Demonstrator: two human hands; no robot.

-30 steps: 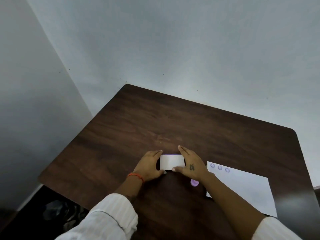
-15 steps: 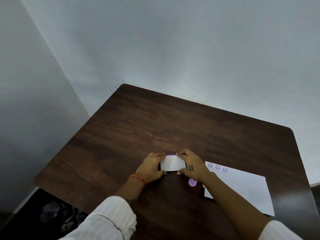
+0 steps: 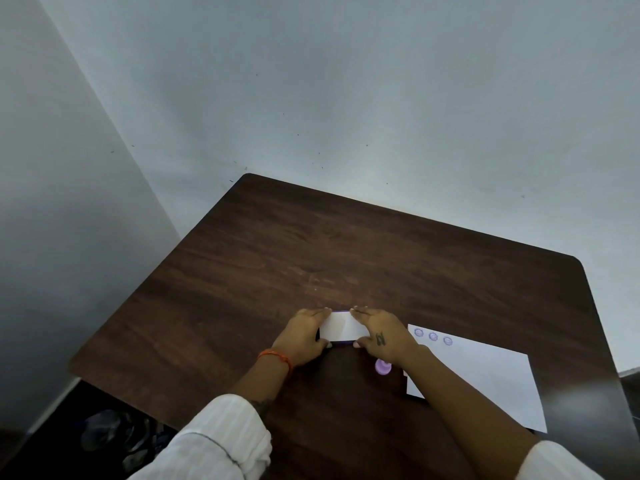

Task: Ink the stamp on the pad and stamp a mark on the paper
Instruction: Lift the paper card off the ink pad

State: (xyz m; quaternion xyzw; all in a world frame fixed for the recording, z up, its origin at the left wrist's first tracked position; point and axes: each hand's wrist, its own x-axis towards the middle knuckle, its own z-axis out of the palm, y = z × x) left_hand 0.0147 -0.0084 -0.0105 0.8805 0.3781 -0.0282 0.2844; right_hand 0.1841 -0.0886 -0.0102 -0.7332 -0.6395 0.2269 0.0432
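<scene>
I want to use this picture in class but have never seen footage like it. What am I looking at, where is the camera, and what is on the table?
There is no machine here: a person wears one camera on the head, looking down at their own hands. Both the left hand and the right hand grip the ends of a small white-topped ink pad with a purple edge, lying on the dark wooden table. A purple stamp sits by the right wrist. To the right lies a white paper carrying three round purple marks along its top edge.
</scene>
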